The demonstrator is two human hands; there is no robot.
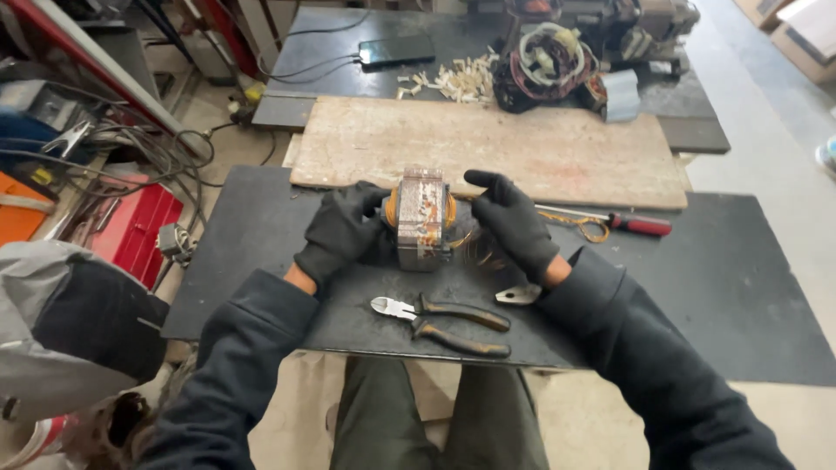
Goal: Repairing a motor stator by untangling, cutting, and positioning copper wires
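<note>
A small motor stator (423, 219) with a grey laminated core and orange copper windings stands on the dark metal worktop (740, 278). My left hand (341, 231), in a black glove, grips its left side. My right hand (514, 224), also gloved, rests against its right side with the fingers curled over the top. Loose copper wire (484, 252) trails from the stator under my right wrist. Side cutters (444, 322) with dark handles lie on the worktop just in front of me.
A red-handled screwdriver (627, 224) lies right of my hands. A worn wooden board (488, 148) sits behind the stator. Farther back are wound coils (544, 65), pale paper slips (461, 80) and a phone (396, 50). A red toolbox (131, 228) and cables lie left.
</note>
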